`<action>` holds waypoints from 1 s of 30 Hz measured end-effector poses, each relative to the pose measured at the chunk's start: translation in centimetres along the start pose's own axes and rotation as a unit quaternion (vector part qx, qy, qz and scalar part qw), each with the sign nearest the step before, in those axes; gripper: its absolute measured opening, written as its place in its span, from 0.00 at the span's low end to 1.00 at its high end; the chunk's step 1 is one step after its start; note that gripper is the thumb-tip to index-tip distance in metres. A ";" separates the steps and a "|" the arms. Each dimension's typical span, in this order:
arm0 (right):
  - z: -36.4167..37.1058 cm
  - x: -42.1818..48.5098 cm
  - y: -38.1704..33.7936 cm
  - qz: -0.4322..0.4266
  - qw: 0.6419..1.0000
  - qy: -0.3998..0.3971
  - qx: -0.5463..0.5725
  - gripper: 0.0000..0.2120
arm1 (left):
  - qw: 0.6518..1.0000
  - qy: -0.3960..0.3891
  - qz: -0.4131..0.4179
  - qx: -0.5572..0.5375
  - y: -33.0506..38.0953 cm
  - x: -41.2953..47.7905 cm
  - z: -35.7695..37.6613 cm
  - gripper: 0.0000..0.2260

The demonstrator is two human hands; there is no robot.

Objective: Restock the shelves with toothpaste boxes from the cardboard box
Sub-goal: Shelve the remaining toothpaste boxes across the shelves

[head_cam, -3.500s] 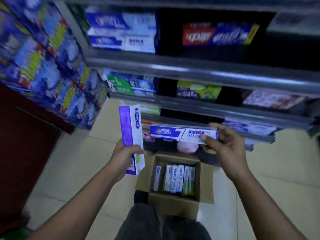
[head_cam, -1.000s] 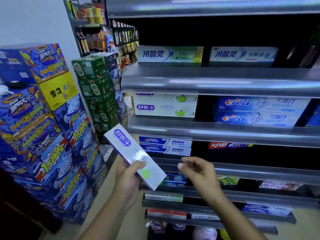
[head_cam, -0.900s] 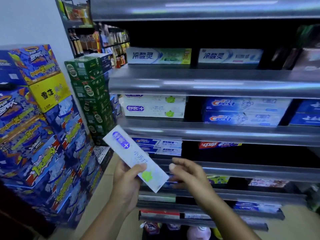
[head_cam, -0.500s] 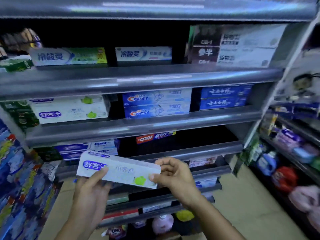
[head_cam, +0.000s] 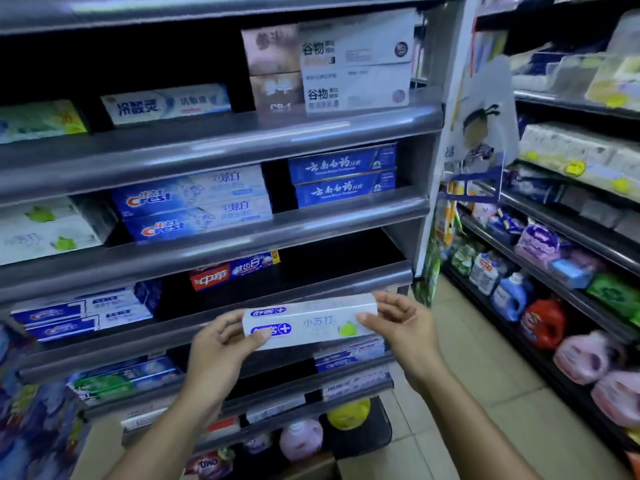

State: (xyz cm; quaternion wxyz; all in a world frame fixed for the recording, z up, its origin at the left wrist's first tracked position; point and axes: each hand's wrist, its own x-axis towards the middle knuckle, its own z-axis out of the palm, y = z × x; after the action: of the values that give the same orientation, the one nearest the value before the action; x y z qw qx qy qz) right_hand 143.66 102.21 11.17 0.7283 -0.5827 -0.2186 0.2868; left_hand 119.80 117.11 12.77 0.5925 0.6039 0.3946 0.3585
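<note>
Both hands hold one white toothpaste box by its ends, in front of the grey metal shelves at about the height of the third shelf's front lip. The box lies nearly level, its long axis running left to right and rising slightly toward the right, with the printed face turned to the camera: a blue logo at the left end, grey characters in the middle and a green mark near the right. The left hand grips the left end, thumb on the front face and fingers behind; the right hand grips the right end the same way, so each hand is closed on the box. Directly behind the box, the third shelf is mostly bare and dark, holding only a red and blue toothpaste box toward the back and blue and white boxes at the left. One shelf up sit two stacked Crest boxes, two dark blue boxes beside them on the right, and white boxes with green marks at the far left. Across the tiled aisle on the right, detergent bottles fill the lower racks.
</note>
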 end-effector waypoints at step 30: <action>-3.7 15.5 1.1 -0.127 0.919 0.101 -0.358 0.17 | 0.934 0.046 0.022 0.353 0.2 13.9 12.4 0.27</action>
State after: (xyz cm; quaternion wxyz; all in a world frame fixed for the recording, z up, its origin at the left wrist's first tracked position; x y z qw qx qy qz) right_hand 157.34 110.13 9.07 0.5196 -0.7977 -0.3043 0.0340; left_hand 136.92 124.27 12.01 0.3145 0.7652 0.5096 0.2364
